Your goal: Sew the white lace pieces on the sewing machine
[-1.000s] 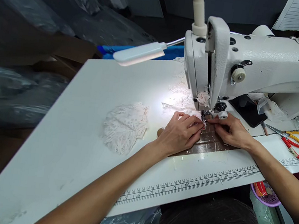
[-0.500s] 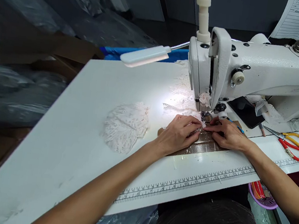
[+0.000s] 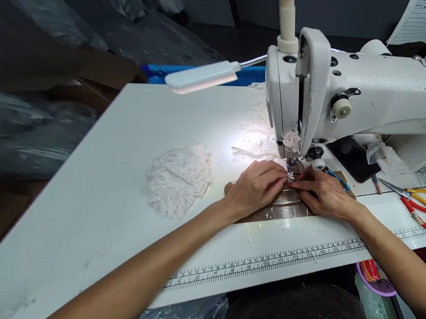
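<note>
White lace fabric point(image 3: 262, 139) lies under the head of a white sewing machine point(image 3: 380, 89), trailing back to the table's far edge. Just in front of the presser foot, my left hand point(image 3: 258, 188) pinches the lace from the left side. Close to it on the right, my right hand point(image 3: 321, 192) presses its fingertips on the same bit of fabric. Both hands rest over a brown taped plate point(image 3: 276, 215). The fingers hide most of the lace between them. Left of my left hand sits a separate round pile of lace pieces point(image 3: 179, 180).
Red-and-yellow-handled scissors point(image 3: 424, 206) lie at the right, near a dark phone point(image 3: 353, 158). A lamp point(image 3: 203, 77) reaches over the back of the table. A printed ruler point(image 3: 274, 262) runs along the front edge. Below hangs a purple basket point(image 3: 379, 287).
The camera view has shifted slightly. My left fingers have drawn closer together at the lace, and less fabric shows below them. My right hand stays beside the presser foot.
</note>
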A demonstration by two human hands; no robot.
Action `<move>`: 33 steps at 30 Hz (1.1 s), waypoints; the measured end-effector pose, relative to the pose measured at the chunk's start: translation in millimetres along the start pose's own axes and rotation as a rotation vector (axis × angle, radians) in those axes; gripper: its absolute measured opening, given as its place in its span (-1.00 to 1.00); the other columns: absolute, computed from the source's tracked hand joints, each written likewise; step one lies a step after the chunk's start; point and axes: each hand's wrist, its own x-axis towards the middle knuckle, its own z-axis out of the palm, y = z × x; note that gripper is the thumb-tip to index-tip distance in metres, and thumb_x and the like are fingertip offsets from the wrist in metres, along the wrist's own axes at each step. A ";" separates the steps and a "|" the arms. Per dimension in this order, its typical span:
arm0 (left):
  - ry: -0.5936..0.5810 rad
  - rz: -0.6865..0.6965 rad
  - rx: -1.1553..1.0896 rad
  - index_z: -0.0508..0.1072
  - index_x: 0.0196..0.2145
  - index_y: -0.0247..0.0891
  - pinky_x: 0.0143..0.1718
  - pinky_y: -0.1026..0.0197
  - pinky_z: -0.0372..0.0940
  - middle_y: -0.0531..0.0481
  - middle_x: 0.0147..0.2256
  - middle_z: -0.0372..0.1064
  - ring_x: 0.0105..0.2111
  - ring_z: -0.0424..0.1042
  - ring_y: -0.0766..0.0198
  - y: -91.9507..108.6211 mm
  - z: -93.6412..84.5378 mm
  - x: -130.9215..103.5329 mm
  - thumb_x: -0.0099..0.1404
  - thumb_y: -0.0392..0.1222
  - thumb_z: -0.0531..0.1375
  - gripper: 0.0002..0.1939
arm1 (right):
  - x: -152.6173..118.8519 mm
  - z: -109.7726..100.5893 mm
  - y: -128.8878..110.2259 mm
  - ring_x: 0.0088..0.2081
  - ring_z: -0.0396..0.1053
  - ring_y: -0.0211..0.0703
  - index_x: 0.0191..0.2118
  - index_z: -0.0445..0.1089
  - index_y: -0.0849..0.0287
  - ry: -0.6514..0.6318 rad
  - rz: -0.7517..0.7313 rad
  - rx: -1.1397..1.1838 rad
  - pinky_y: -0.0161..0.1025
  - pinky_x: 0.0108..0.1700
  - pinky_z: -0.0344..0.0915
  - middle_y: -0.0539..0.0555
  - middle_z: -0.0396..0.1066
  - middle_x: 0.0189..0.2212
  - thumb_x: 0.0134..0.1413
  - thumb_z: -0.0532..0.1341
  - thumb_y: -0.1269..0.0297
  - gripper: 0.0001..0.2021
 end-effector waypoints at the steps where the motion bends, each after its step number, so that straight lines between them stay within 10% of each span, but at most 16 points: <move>1: -0.011 0.017 0.021 0.47 -0.28 -0.29 -0.27 0.16 0.41 -0.06 -0.29 0.54 -0.27 0.52 0.25 -0.9 1.1 -0.7 0.44 -0.30 0.07 -0.81 | 0.1 -0.1 0.0 -0.13 0.37 -0.12 0.00 0.54 0.06 0.001 -0.001 0.000 -0.13 -0.06 0.37 0.16 0.34 -0.07 0.21 0.11 0.39 -0.66; 33: -0.002 0.158 0.197 0.48 -0.30 -0.30 -0.30 0.10 0.40 -0.12 -0.24 0.54 -0.32 0.49 0.23 -3.8 5.0 -6.9 0.44 -0.34 0.06 -0.79 | 0.9 -3.9 6.8 -0.23 0.35 -0.19 0.05 0.51 0.09 0.040 0.026 0.070 -0.14 -0.06 0.35 0.16 0.32 -0.06 0.24 0.07 0.38 -0.63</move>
